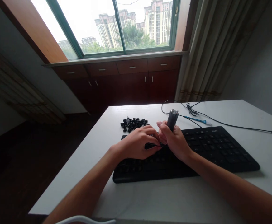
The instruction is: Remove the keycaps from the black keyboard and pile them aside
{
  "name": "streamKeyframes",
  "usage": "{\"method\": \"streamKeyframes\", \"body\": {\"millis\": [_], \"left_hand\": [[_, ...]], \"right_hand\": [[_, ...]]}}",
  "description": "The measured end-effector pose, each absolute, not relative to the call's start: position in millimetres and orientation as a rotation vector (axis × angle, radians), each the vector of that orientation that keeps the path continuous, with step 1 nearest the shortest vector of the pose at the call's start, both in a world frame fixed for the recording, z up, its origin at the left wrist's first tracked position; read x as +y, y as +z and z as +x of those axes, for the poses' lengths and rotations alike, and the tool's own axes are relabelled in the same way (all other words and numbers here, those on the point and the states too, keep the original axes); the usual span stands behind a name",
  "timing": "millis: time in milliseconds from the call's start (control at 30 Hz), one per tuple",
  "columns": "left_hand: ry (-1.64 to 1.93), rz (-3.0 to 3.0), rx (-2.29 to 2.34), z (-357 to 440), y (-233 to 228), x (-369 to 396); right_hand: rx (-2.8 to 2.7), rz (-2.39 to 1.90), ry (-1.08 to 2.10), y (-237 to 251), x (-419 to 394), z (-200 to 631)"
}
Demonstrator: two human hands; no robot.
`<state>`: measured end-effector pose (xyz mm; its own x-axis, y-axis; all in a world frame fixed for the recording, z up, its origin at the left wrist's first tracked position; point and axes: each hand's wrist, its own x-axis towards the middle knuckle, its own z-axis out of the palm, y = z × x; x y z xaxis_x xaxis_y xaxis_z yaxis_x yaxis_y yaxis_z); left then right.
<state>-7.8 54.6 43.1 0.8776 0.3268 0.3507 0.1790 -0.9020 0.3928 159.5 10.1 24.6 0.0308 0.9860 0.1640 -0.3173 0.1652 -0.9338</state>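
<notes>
Centre frame: I see the left hand (pixel 138 144) pinching a long black keycap (pixel 151 145) over the black keyboard (pixel 215 149) on the white table (pixel 173 199), while the right hand (pixel 173 140) is closed around a grey keycap puller (pixel 172 119), held upright. Beyond, upper centre, lie a pile of loose keycaps (pixel 133 123), a blue-handled tool (pixel 195 119) and the cable (pixel 231 125).

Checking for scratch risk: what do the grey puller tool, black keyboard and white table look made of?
Grey puller tool: likely plastic body, dull sheen, metal-looking prongs.
Black keyboard: matte plastic, low glare.
White table: smooth, faintly glossy; laminate or painted, cannot tell.
</notes>
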Motion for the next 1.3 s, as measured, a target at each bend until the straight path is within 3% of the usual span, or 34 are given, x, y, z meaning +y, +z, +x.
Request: {"method": "streamKeyframes", "body": {"millis": [267, 467, 667, 933, 1300], "left_hand": [[0.627, 2.688, 0.551, -11, 49, 52], [0.535, 2.582, 0.573, 7, 45, 32], [0.727, 2.381, 0.672, 30, 22, 17], [0.727, 2.326, 0.711, 30, 20, 14], [0.542, 2.574, 0.675, 9, 34, 39]], "right_hand": [[-0.976, -0.654, 1.475, 26, 10, 161], [-1.033, -0.583, 1.417, 22, 5, 162], [-0.935, -0.605, 1.431, 27, 4, 163], [-0.763, -0.518, 1.471, 30, 10, 162], [-0.732, -0.578, 1.395, 32, 15, 168]]}}
